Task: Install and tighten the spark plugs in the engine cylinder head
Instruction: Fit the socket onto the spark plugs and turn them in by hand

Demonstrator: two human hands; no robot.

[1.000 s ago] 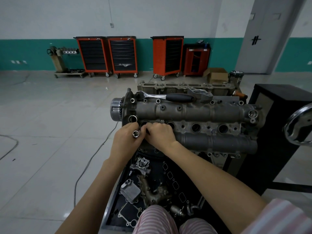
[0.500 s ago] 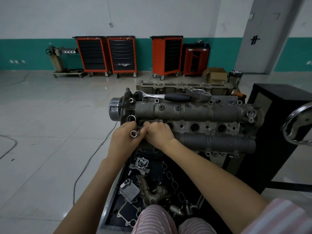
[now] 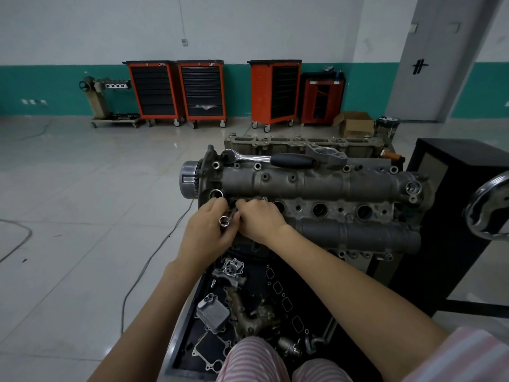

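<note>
Head view: fingers [image 3: 220,210] of the left hand [image 3: 205,230] curl round a chrome socket [image 3: 224,221], open end toward the camera, long axis slanting down toward the leftmost plug well of the cylinder head [image 3: 316,186]. The right hand [image 3: 260,219], touching beside it, pinches near the socket; what it holds is hidden.

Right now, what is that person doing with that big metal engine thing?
A person is working on an engine cylinder head on a stand. The left hand grips a shiny socket, and the right hand pinches at it beside the leftmost plug hole. Three other spark plug holes look open. The ratchet wrench lies unused on top.
</note>
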